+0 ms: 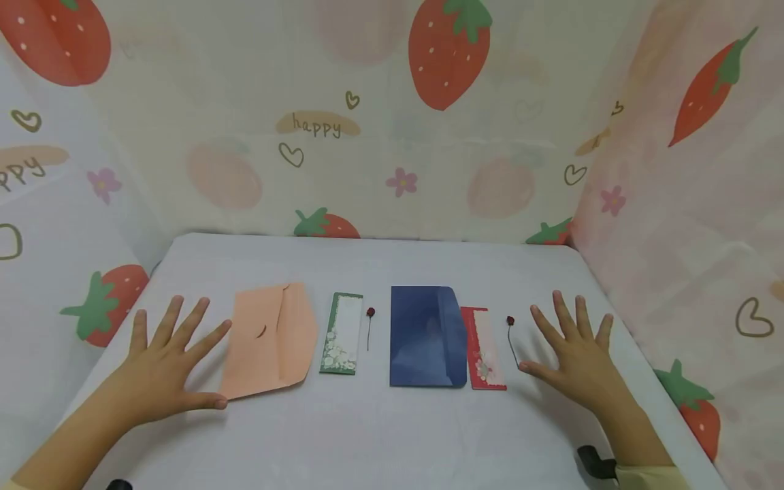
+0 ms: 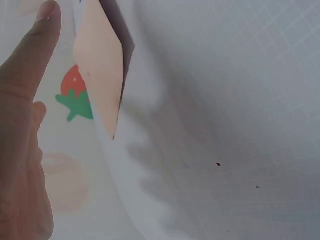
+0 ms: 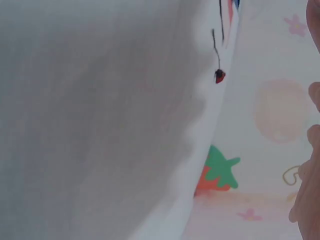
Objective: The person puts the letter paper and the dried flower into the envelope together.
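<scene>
In the head view the left hand (image 1: 160, 378), fingers spread, hovers at the left edge of a peach envelope (image 1: 254, 347); whether it touches cannot be told. The envelope's flap faces right. Right of it lie a green-edged floral card (image 1: 341, 333) and a small dark red dried flower (image 1: 370, 313). A dark blue envelope (image 1: 416, 337) partly covers a red-edged floral card (image 1: 486, 350). Another dried flower (image 1: 511, 321) lies beside the spread right hand (image 1: 578, 364), its stem end near the thumb. The left wrist view shows the left hand (image 2: 22, 125) and peach envelope (image 2: 102, 65); the right wrist view shows the right hand (image 3: 310, 170) and a flower (image 3: 219, 76).
A white table (image 1: 343, 435) carries all the items. Behind it and at both sides hang cloths (image 1: 380, 150) printed with strawberries, hearts and flowers. Dark straps or bands (image 1: 595, 463) show near the wrists at the bottom of the head view.
</scene>
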{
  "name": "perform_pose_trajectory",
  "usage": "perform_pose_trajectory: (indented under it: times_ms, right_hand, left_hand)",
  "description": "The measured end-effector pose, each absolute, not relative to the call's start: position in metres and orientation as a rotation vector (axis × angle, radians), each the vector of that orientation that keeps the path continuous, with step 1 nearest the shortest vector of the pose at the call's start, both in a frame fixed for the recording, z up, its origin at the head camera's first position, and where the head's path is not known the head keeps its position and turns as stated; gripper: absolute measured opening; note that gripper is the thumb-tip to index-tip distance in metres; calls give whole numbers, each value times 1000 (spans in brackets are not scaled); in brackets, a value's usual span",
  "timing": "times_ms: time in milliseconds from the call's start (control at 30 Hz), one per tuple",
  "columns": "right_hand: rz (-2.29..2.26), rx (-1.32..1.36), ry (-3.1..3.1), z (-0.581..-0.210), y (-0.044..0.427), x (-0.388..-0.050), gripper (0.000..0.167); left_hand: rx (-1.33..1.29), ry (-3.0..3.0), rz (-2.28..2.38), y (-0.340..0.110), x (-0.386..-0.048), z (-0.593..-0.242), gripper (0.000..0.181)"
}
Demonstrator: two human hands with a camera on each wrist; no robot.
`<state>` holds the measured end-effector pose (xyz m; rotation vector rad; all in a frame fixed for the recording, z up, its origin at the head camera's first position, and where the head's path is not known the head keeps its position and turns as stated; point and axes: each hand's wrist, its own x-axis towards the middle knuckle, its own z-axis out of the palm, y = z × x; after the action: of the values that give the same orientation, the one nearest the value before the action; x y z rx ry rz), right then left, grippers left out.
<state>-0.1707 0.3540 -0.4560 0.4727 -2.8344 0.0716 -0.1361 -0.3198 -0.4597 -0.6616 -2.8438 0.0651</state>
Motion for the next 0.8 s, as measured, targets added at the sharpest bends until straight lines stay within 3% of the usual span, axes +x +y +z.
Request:
perform_pose_trajectory:
  times_ms: [800]
  right_hand:
    - [142,626,-2752,-454,281,-194,90]
  left_hand:
    - [-683,-2977,-34,-305,-147,-448,114]
